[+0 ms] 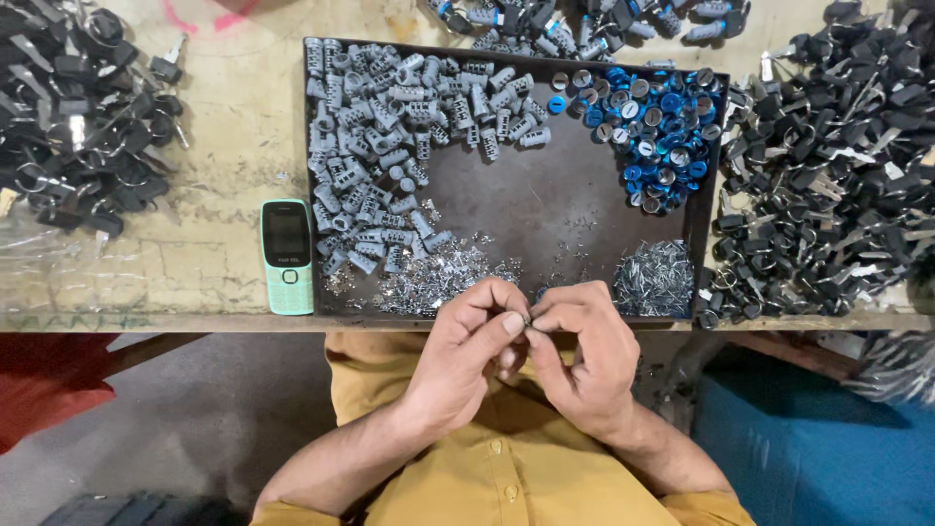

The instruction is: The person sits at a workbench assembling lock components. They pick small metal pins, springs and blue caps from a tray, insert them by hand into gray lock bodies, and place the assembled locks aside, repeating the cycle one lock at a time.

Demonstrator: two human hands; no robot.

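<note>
Hands meet at the bench (205, 146) edge: left hand (466, 353) and right hand (582, 353), fingers pinched together on one tiny metal part (527, 319) (too small to identify), just below the dark tray (545, 200) of grey plastic cylinders (390, 146) and blue caps (653, 127).

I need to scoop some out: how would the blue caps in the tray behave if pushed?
The blue caps look small, round and probably light, so they would likely slide and scatter. They lie heaped loosely against the tray corner, so the pile would probably spread. On edge, some may roll.
</note>
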